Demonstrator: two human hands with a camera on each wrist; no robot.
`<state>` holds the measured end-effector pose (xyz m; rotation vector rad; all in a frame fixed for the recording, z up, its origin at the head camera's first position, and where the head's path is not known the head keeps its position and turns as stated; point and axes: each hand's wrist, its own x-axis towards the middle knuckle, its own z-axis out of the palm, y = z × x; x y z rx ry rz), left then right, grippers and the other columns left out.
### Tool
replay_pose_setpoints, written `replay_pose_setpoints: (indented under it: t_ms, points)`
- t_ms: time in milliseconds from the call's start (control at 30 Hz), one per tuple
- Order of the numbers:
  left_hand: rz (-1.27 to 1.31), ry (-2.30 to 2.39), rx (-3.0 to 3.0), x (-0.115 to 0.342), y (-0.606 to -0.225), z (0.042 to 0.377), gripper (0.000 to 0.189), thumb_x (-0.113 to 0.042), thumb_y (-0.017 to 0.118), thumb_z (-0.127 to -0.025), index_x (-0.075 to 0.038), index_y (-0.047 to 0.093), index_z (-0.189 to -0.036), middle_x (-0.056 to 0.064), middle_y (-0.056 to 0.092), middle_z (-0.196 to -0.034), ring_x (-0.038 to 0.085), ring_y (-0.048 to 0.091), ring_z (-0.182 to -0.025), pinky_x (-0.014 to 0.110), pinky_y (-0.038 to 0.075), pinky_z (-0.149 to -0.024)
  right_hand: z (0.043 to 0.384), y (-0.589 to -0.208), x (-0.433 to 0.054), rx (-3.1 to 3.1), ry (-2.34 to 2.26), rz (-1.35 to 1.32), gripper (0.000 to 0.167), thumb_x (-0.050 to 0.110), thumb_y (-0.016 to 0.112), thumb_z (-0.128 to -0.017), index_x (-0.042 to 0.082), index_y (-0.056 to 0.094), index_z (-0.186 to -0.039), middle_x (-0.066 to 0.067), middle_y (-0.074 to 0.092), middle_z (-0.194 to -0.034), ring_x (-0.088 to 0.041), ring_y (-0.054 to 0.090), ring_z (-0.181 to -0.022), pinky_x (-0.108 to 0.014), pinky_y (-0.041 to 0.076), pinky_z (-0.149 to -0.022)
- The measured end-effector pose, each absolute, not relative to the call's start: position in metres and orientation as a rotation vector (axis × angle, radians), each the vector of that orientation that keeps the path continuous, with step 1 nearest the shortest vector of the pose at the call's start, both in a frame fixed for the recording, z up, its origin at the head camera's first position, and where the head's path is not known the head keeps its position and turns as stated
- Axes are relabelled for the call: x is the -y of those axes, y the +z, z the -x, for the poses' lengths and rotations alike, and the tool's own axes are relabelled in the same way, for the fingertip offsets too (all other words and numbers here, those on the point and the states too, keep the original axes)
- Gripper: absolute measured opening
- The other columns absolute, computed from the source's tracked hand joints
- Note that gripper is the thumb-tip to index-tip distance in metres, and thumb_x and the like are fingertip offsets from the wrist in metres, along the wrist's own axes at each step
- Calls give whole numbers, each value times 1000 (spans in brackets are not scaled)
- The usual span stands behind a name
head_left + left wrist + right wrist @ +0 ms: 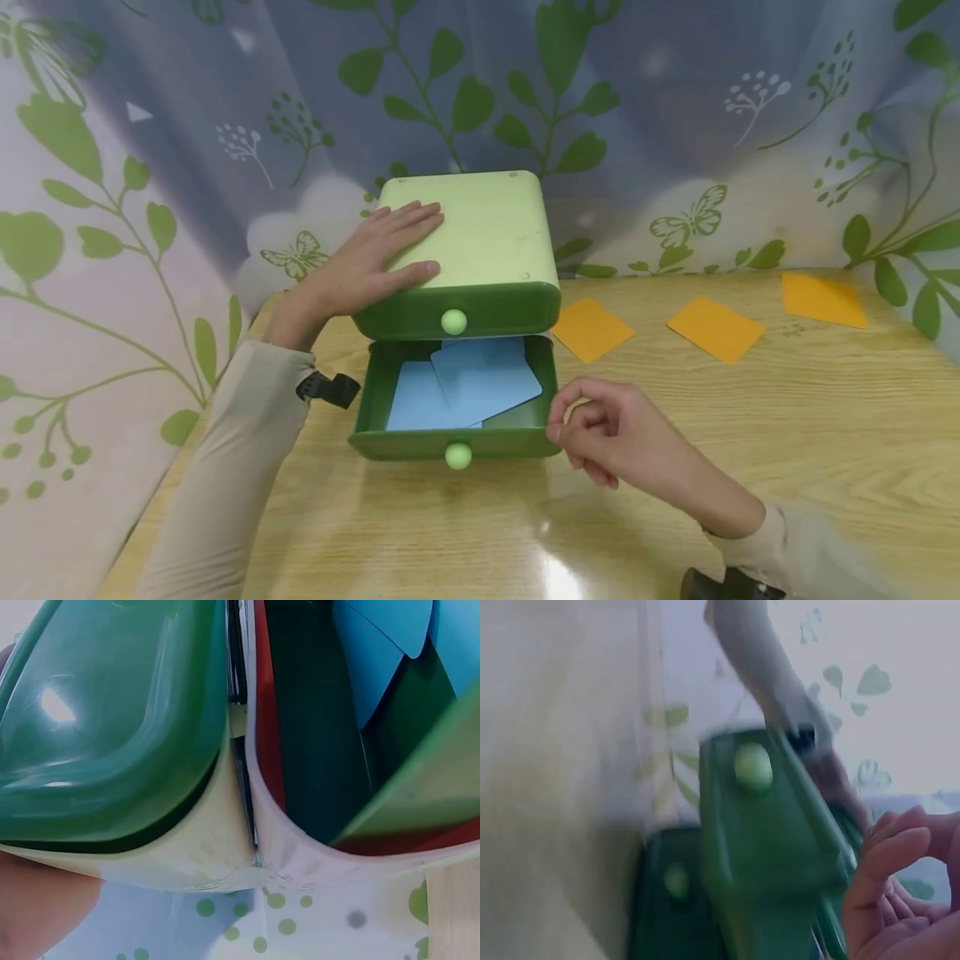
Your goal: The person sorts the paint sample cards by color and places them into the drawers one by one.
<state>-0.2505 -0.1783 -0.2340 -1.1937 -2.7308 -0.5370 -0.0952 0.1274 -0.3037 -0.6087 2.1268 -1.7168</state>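
A drawer unit with a pale green top (pixel 480 225) stands on the table, its upper drawer (pixel 405 315) closed. Beneath that, an open green drawer (pixel 459 442) holds blue cards (pixel 487 379), some overlapping. My left hand (pixel 375 250) lies flat on the unit's top at its left side, fingers spread. By the open drawer's right front corner is my right hand (pixel 615 429), its fingers loosely curled and nothing seen in them. The right wrist view has that hand (pixel 907 889) beside a blurred green drawer front with a round knob (pixel 753 766); another knobbed front (pixel 676 881) shows lower down.
Several orange cards lie apart on the wooden table (pixel 825 433) to the right of the unit, among them a middle card (pixel 716 329) and a far right card (pixel 823 300). A leaf-patterned curtain (pixel 660 125) hangs behind and along the left.
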Motion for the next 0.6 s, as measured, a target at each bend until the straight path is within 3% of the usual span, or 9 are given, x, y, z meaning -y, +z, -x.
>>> replay_pose_setpoints:
  t_ms: [167, 400, 600]
  points:
    - [1193, -542, 2731, 179, -234, 250, 83, -67, 31, -95, -9, 24, -154, 8, 18, -160, 26, 7, -148, 42, -3, -118, 75, -324, -106, -1748, -1717, 692, 17, 2, 56, -94, -8, 58, -107, -10, 64, -74, -8, 54, -54, -19, 47, -48]
    - [1179, -550, 2717, 180, -235, 250, 82, -66, 33, -96, -8, 25, -154, 9, 19, -160, 26, 8, -148, 41, -2, -118, 81, -345, -86, -1368, -1741, 535, 48, 10, 57, -96, -12, 40, -136, -22, 67, -111, -14, 68, -83, -29, 56, -78]
    - [1187, -557, 2716, 176, -235, 249, 82, -65, 33, -96, -8, 25, -153, 8, 19, -160, 26, 8, -148, 41, -2, -118, 86, -352, -74, -1234, -1812, 473, 51, 7, 53, -96, -14, 31, -138, -23, 62, -122, -19, 67, -97, -34, 53, -89]
